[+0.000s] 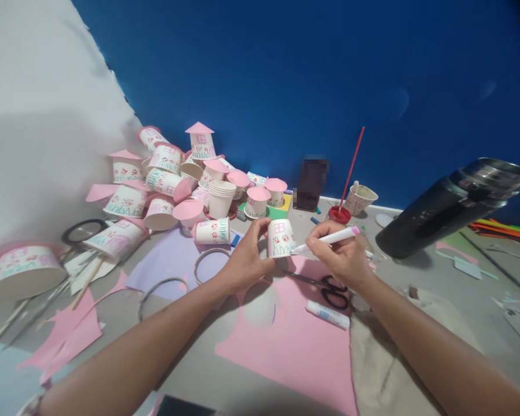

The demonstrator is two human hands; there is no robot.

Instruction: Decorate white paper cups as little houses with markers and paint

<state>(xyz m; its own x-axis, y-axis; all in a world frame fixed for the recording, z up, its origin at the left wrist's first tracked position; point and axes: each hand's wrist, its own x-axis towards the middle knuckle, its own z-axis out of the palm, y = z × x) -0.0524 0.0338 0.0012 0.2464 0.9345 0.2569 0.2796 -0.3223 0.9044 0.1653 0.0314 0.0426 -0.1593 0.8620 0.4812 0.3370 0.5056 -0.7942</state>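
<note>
My left hand (252,254) grips a small paper cup (281,236), held upside down with its wide rim at the bottom. The cup carries a pink window, red flower marks and green grass strokes. My right hand (341,251) is closed around a white marker (335,236) with a pink end, and its tip points at the lower right side of the cup. Whether the tip touches the cup I cannot tell. Below the hands lie black-handled scissors (334,292) and a glue stick (328,315) on a pink paper sheet (286,346).
Many decorated cups with pink cone roofs (164,179) are piled at the left. Stacked plain cups (221,199) stand among them. Further right are a red paint pot (339,214) with a brush, a patterned cup (360,200) and a tilted-looking black flask (442,211). A blue wall (307,81) rises behind.
</note>
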